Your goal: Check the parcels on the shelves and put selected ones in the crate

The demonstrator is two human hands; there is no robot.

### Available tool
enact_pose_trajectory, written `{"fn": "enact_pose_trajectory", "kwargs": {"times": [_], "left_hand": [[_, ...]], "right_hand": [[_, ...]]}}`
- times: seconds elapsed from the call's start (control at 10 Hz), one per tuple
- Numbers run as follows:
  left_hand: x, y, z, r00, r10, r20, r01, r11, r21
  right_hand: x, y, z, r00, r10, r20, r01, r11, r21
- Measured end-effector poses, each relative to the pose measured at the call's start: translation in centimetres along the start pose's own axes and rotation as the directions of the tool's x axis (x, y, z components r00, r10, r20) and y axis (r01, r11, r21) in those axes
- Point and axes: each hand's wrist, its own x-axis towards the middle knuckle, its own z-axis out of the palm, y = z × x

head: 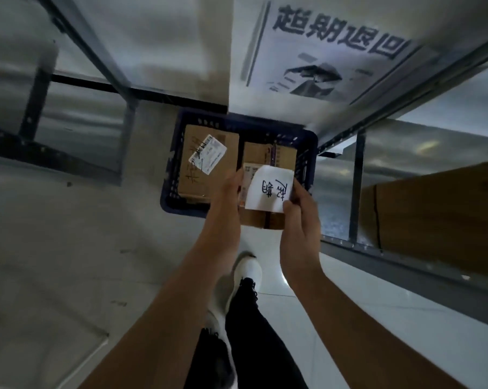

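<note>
Parcel: hanging over the near right part of crate, not yet in it. Gripping it from both sides: left hand curling round the left edge, right hand pinching the right edge, thumb lying on the corner of the white note. Already lying in the crate: labelled box on the left, taped box at the far right.

Judging the step in hand as the lowering. Aiming for the near-right spot, in front of the taped box and beside the labelled one; hidden beneath the parcel, so probably free but not checkable. Keeping the parcel level and square to the crate walls while going down. Keeping the note facing up, thumb pressing on it, loose or stuck being impossible to tell. Minding the near rim, likely catching the lower edge on too short an approach. Releasing only once resting flat, drawing the fingers out sideways rather than dropping.
</note>
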Motion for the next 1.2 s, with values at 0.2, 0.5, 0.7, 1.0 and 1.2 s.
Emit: {"fn": "enact_pose_trajectory", "kwargs": {"times": [0.2,0.5,0.7,1.0,1.2], "left_hand": [[9.4,-3.8,2.6,0.991,-0.136,0.003,0.134,0.983,0.127],[17.5,-7.9,3.7,0.976,-0.192,0.102,0.165,0.959,0.231],[20.1,-9.7,3.6,0.943,-0.302,0.141,0.265,0.936,0.231],[21.1,-12.1,3.3,0.937,-0.330,0.115,0.305,0.933,0.192],[18.8,-11.5,3.0,0.976,-0.182,0.117,0.177,0.983,0.056]], "right_hand": [[6.8,4.5,1.1,0.995,0.069,-0.077,-0.068,0.997,0.020],[15.2,11.9,3.9,0.974,0.220,-0.049,-0.220,0.976,0.008],[16.8,14.4,5.2,0.952,0.306,0.031,-0.306,0.952,-0.020],[18.3,16.2,4.5,0.926,0.335,0.172,-0.328,0.942,-0.067],[17.5,16.4,3.9,0.966,0.204,0.158,-0.195,0.978,-0.070]]}}
